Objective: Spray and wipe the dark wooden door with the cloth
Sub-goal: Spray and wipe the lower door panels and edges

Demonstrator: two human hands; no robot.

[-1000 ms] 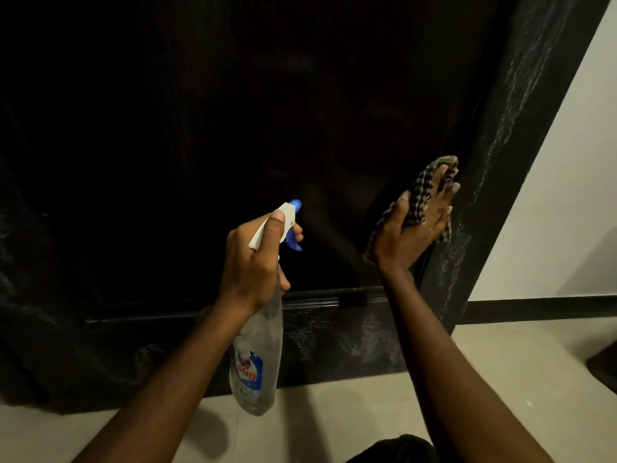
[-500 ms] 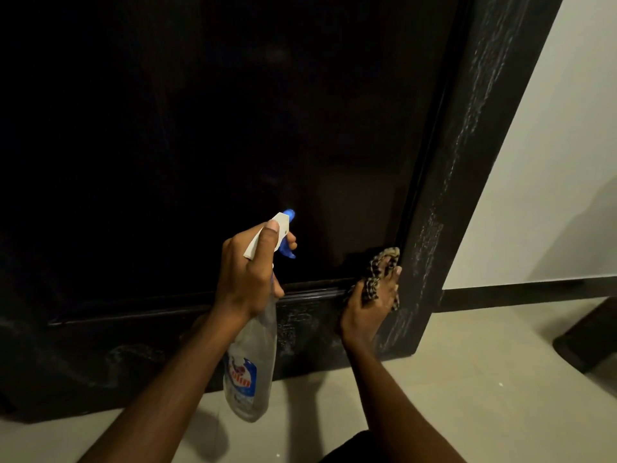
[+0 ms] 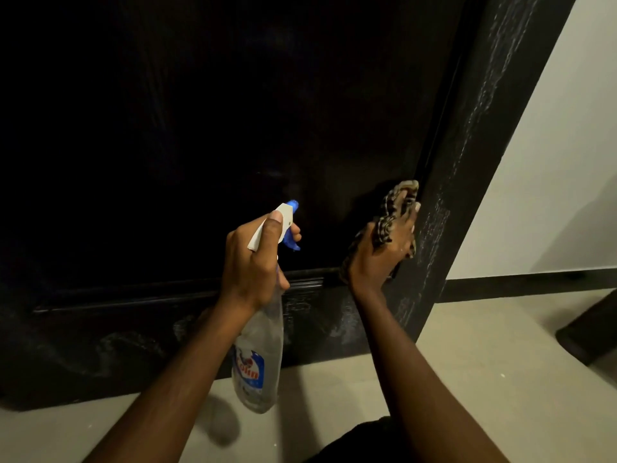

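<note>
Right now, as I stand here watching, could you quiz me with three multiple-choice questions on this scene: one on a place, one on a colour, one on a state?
1. Where is the cloth pressed?
A. On the floor
B. On the door, at its right edge by the frame
C. On the white wall

2. What colour is the nozzle tip of the spray bottle?
A. Blue
B. Red
C. Green

3. What is the left hand doing?
A. Resting flat on the door
B. Hanging empty
C. Gripping the spray bottle

Answers: 1 B, the right hand holds the cloth against the dark panel beside the frame. 2 A, blue shows at the tip of the white spray head. 3 C, its fingers and thumb curl round the bottle's head and neck.
</note>
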